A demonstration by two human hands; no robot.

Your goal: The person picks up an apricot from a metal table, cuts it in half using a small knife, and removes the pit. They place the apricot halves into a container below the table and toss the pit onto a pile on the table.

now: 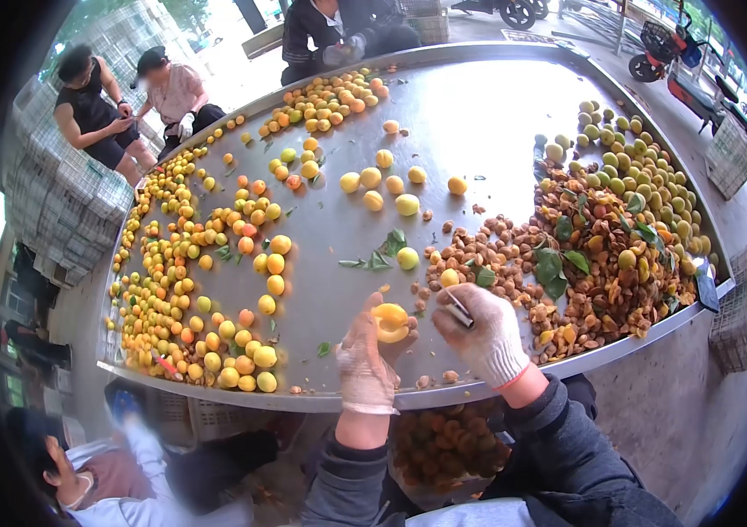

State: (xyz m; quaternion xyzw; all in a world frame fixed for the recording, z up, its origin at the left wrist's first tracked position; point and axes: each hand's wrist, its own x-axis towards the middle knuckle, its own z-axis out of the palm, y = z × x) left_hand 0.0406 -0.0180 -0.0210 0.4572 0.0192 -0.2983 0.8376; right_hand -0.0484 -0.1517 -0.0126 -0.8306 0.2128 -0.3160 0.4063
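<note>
In the head view my left hand, in a pale glove, holds a cut-open apricot with its orange inside showing. Just to its right, my right hand wears a white knit glove and is closed around a short silver metal tool; the tool's working end is hard to make out. Both hands are above the near edge of a metal table. A whole apricot lies just beyond my right hand, beside a heap of brown pits.
Many yellow-orange apricots cover the table's left side. At right lie greener fruit, leaves and a pile of scraps. A raised rim surrounds the table. A tub of apricot halves sits below me. Several people are around the table.
</note>
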